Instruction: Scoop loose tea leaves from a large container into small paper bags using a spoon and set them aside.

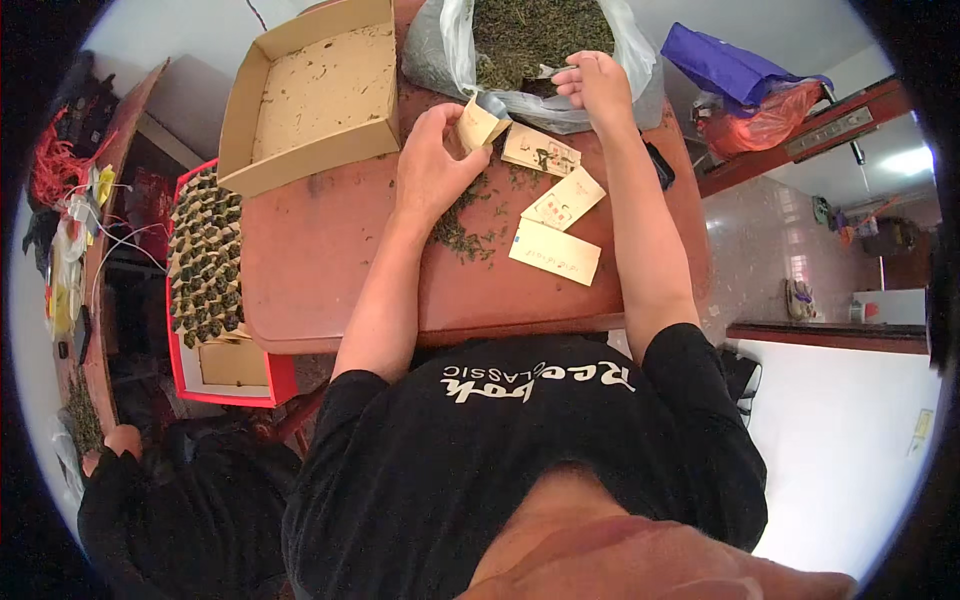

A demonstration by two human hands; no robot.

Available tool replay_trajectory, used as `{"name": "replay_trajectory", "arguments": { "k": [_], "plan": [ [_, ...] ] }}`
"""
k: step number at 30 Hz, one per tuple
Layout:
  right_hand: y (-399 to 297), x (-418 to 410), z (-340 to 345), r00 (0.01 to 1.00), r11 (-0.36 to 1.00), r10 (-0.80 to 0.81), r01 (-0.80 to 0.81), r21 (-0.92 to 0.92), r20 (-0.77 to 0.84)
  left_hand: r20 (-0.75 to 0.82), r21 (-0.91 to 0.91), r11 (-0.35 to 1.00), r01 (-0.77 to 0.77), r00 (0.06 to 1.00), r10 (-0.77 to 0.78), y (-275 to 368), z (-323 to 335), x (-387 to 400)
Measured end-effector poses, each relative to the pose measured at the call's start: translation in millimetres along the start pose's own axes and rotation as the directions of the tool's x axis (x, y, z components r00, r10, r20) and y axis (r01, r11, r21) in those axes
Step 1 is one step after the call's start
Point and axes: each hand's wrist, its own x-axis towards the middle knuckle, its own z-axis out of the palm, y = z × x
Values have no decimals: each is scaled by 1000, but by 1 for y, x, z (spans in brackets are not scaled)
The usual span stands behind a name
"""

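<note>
My left hand [436, 161] grips a small cream paper packet [477, 127] with its mouth open. A smooth grey piece [493, 104], perhaps a metal funnel, sits at that mouth. Above the near rim of a clear plastic bag [637, 52], my right hand [602, 86] holds a small metal scoop [553, 71], its far end low over the leaves. Dark dried tea leaves [532, 34] fill the bag. Three flat paper packets lie fanned out between my forearms: an upper one [529, 144], a middle one [564, 199] and a lower one [555, 251]. Some bear printing.
Loose leaves [461, 232] are scattered over the red-brown table [322, 270]. A cardboard box [322, 90] with leaf crumbs stands at the back left. Left of the table, a red-edged box [281, 379] holds rows of filled packets [206, 255]. Another person's hand [122, 441] shows at lower left.
</note>
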Motion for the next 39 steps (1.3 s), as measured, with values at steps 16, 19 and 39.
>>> {"name": "replay_trajectory", "arguments": {
  "k": [16,19,39],
  "plan": [
    [-45,-37,-22,977,979,-3,-41,198,213,-7,20,1000,8,1000,-8,-1,-1,0],
    [-53,-45,-17,968,990,-31,-4,139,250,-3,34,999,-10,1000,10,-1,-1,0],
    [-81,-76,9,864,794,-491,496,-350,112,17,-68,998,13,1000,-12,-2,-2,1]
  ]
}}
